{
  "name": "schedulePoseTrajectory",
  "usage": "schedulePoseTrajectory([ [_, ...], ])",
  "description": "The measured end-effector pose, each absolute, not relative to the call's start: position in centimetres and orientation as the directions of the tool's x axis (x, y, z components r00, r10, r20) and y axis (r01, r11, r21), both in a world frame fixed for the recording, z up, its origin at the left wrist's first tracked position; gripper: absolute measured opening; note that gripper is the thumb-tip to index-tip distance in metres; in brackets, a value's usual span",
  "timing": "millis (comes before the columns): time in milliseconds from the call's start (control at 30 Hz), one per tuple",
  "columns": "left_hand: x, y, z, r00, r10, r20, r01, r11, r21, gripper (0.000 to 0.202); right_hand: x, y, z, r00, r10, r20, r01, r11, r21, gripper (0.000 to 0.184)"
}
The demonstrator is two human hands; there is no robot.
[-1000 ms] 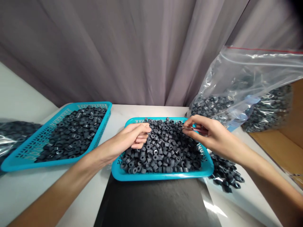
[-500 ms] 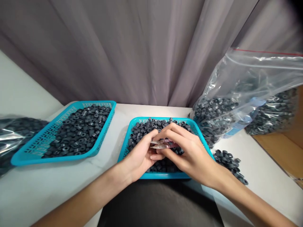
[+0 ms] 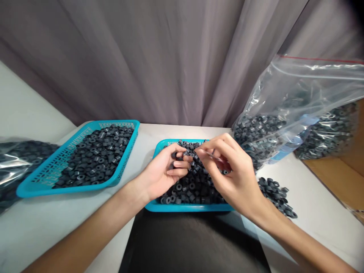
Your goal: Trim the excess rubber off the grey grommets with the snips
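- My left hand (image 3: 163, 172) hovers over the far half of the middle tray (image 3: 184, 207). Its fingers are curled inward and the tips pinch a small dark ring (image 3: 185, 153).
- My fingertips cover most of that ring, so I can barely make out its outline.
- My right hand (image 3: 231, 170) meets it from the right, thumb and forefinger pressed together on a thin metal tool (image 3: 209, 153). The tool's tip points toward the ring, but I cannot tell what kind of tool it is.
- The middle tray is turquoise and heaped with dark rings (image 3: 193, 187), and my hands hide much of the heap.
- The left tray (image 3: 76, 187), turquoise and slotted, stands well apart and holds a flatter layer of the same rings.
- On the right, a clear plastic bag (image 3: 298, 87) with a red seal line leans half full of rings, its far end cut off.
- Loose rings (image 3: 275, 193) lie on the white table (image 3: 57, 216) just beside the middle tray.
- Another bag (image 3: 14, 159) at the left edge is cut off.
- My forearms come in from the bottom corners and converge above a black mat (image 3: 193, 242).
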State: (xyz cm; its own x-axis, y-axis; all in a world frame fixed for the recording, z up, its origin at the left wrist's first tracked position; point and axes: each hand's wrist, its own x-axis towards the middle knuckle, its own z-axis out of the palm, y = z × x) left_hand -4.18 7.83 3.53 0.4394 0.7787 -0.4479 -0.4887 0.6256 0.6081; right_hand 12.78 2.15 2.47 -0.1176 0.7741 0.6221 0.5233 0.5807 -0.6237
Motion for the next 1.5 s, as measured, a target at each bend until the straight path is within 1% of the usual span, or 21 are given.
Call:
schedulePoseTrajectory([
  [33, -4.5, 8.3, 3.8, 0.433, 0.78, -0.452, -0.486, 0.625, 0.612, 0.025, 12.8, 2.2, 2.3, -0.108, 0.793, 0.6, 0.517, 0.561, -0.647, 0.01],
  [67, -5.0, 8.7, 4.1, 0.419, 0.788, -0.45, -0.49, 0.614, 0.619, 0.027, 12.7, 2.2, 2.1, -0.143, 0.819, 0.556, 0.518, 0.54, -0.663, 0.01],
  [133, -6.0, 9.7, 4.8, 0.377, 0.822, -0.428, -0.51, 0.57, 0.644, 0.029, 12.4, 2.1, 1.5, -0.294, 0.859, 0.42, 0.552, 0.511, -0.658, 0.005],
  [167, -6.5, 10.1, 5.2, 0.353, 0.84, -0.411, -0.521, 0.542, 0.66, 0.029, 12.1, 2.1, 1.2, -0.371, 0.861, 0.348, 0.581, 0.507, -0.637, 0.005],
  [233, -7.5, 10.7, 6.1, 0.311, 0.874, -0.374, -0.534, 0.486, 0.691, 0.03, 11.6, 2.0, 0.6, -0.465, 0.85, 0.247, 0.636, 0.515, -0.574, 0.013],
  [333, -8.4, 11.1, 6.9, 0.278, 0.905, -0.322, -0.53, 0.424, 0.734, 0.029, 11.0, 1.8, 0.0, -0.498, 0.843, 0.202, 0.681, 0.524, -0.511, 0.017],
  [433, -8.3, 10.9, 6.9, 0.274, 0.915, -0.296, -0.499, 0.398, 0.77, 0.028, 10.8, 1.9, -0.3, -0.505, 0.836, 0.214, 0.683, 0.539, -0.493, 0.018],
  [633, -6.7, 11.8, 6.0, 0.329, 0.902, -0.281, -0.412, 0.404, 0.817, 0.03, 11.0, 2.5, -0.4, -0.537, 0.771, 0.342, 0.664, 0.636, -0.392, 0.016],
  [767, -5.4, 13.4, 7.6, 0.361, 0.9, -0.245, -0.39, 0.384, 0.837, 0.031, 11.0, 2.8, 0.0, -0.538, 0.756, 0.372, 0.664, 0.652, -0.365, 0.011],
  [833, -5.0, 13.5, 8.7, 0.369, 0.904, -0.215, -0.399, 0.363, 0.842, 0.031, 11.0, 2.8, 0.1, -0.536, 0.755, 0.377, 0.659, 0.654, -0.373, 0.006],
  [933, -5.0, 13.0, 10.0, 0.362, 0.916, -0.174, -0.423, 0.328, 0.845, 0.031, 11.3, 2.6, -0.1, -0.486, 0.786, 0.383, 0.651, 0.618, -0.441, 0.005],
  [1067, -5.8, 12.5, 10.0, 0.33, 0.933, -0.147, -0.442, 0.29, 0.849, 0.03, 11.5, 2.4, -0.4, -0.429, 0.822, 0.374, 0.597, 0.569, -0.566, 0.005],
  [1133, -6.2, 12.8, 9.5, 0.321, 0.935, -0.151, -0.429, 0.286, 0.857, 0.03, 11.4, 2.3, -0.5, -0.419, 0.84, 0.346, 0.596, 0.542, -0.593, 0.009],
  [1200, -6.5, 13.1, 8.9, 0.308, 0.939, -0.153, -0.411, 0.276, 0.869, 0.03, 11.1, 2.2, -0.5, -0.421, 0.851, 0.314, 0.629, 0.523, -0.575, 0.018],
  [1267, -6.7, 13.5, 8.4, 0.289, 0.947, -0.142, -0.394, 0.253, 0.884, 0.029, 10.7, 2.2, -0.6, -0.434, 0.85, 0.299, 0.67, 0.527, -0.523, 0.023],
  [1367, -6.5, 13.6, 7.7, 0.271, 0.955, -0.118, -0.345, 0.211, 0.915, 0.028, 10.2, 2.2, -0.8, -0.454, 0.831, 0.321, 0.683, 0.556, -0.474, 0.012],
  [1433, -6.1, 13.6, 7.4, 0.281, 0.955, -0.099, -0.285, 0.181, 0.941, 0.028, 10.2, 2.3, -0.9, -0.446, 0.827, 0.343, 0.663, 0.562, -0.494, 0.004],
  [1500, -5.1, 13.7, 7.2, 0.299, 0.952, -0.063, -0.209, 0.129, 0.969, 0.029, 10.3, 2.5, -0.7, -0.431, 0.83, 0.354, 0.649, 0.558, -0.517, 0.003],
])
